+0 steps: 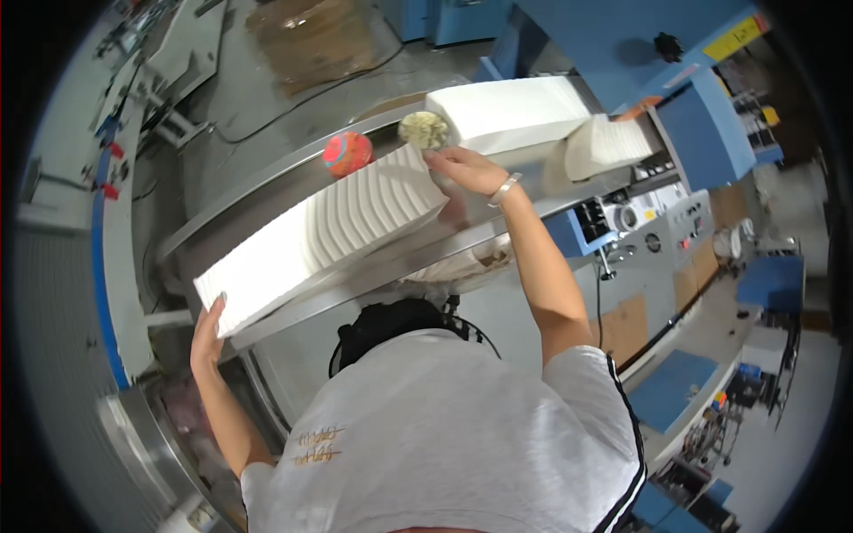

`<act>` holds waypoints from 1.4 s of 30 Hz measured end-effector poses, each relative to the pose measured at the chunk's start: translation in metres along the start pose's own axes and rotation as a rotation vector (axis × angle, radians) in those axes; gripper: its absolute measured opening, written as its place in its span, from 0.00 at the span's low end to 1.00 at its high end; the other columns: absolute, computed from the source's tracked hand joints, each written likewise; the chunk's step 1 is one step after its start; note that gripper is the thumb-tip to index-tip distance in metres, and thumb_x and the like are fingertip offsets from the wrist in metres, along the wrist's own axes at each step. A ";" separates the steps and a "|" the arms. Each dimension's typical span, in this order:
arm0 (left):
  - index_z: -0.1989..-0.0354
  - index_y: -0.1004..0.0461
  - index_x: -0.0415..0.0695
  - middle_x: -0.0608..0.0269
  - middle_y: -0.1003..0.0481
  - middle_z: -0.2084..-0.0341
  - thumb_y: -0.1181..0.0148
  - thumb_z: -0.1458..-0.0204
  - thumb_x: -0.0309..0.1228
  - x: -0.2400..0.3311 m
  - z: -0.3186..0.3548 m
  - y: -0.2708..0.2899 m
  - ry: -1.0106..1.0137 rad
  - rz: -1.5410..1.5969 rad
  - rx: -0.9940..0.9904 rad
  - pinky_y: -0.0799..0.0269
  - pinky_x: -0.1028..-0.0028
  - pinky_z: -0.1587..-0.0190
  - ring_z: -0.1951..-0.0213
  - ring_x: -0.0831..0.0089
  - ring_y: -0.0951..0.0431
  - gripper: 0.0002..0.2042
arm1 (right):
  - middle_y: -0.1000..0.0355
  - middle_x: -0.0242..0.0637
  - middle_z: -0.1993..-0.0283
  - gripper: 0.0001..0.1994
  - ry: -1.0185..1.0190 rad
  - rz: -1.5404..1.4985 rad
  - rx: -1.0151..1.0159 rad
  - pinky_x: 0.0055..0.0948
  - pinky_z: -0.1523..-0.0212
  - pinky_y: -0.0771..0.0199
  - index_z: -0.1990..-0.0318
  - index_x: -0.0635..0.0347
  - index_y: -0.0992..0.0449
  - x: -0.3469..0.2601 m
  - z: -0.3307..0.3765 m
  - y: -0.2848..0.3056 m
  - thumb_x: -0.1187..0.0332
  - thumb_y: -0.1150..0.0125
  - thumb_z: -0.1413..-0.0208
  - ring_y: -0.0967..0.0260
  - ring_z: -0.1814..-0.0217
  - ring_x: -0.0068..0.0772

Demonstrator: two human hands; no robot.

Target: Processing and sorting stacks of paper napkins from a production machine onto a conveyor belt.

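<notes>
A long row of folded white paper sheets [351, 218] lies along a slanted steel trough [267, 186]. My left hand [207, 336] presses flat against the near end of the row. My right hand [471, 169] rests on the far end of this row, where the sheets fan apart. Beyond my right hand a second white stack [511, 111] continues toward the blue machine [640, 53]. A red ball [346, 153] and a pale knobbly ball [424, 130] sit on the trough behind the row.
A further bundle of white sheets [604, 147] sits by the machine's outlet. A control panel with knobs and switches [653, 226] is at the right. Cardboard [311, 35] lies on the floor beyond the trough. Blue platforms [675, 386] stand lower right.
</notes>
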State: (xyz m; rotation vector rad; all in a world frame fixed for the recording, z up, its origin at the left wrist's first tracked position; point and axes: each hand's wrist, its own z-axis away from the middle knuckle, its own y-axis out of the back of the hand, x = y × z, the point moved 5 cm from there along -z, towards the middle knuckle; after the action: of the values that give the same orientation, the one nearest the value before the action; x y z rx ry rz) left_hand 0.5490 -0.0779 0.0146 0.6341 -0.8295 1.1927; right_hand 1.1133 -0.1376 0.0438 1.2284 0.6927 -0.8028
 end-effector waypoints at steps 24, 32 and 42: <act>0.36 0.47 0.31 0.49 0.40 0.39 0.34 0.54 0.49 0.024 0.020 -0.036 0.044 -0.189 -0.024 0.52 0.68 0.35 0.36 0.60 0.44 0.44 | 0.33 0.40 0.45 0.38 -0.113 -0.462 -0.131 0.30 0.39 0.41 0.42 0.68 0.37 -0.062 -0.009 -0.074 0.51 0.30 0.54 0.41 0.40 0.31; 0.40 0.38 0.32 0.47 0.33 0.46 0.33 0.56 0.40 0.023 0.022 -0.066 -0.041 -0.064 -0.023 0.45 0.66 0.38 0.42 0.60 0.35 0.36 | 0.29 0.35 0.51 0.24 -0.077 -0.440 0.026 0.27 0.48 0.34 0.46 0.67 0.33 -0.061 0.012 -0.092 0.73 0.37 0.53 0.33 0.51 0.26; 0.42 0.39 0.32 0.53 0.30 0.50 0.32 0.59 0.37 0.022 0.040 -0.058 -0.235 0.022 0.023 0.35 0.68 0.45 0.48 0.64 0.30 0.36 | 0.27 0.37 0.55 0.23 -0.038 -0.351 0.106 0.27 0.52 0.33 0.50 0.67 0.30 -0.084 0.033 -0.080 0.72 0.36 0.57 0.32 0.54 0.27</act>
State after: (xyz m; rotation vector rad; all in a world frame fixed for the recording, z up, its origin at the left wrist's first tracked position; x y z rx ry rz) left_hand 0.5991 -0.1133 0.0549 0.7968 -1.0228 1.1627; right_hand 1.0016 -0.1685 0.0774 1.1991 0.8570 -1.1621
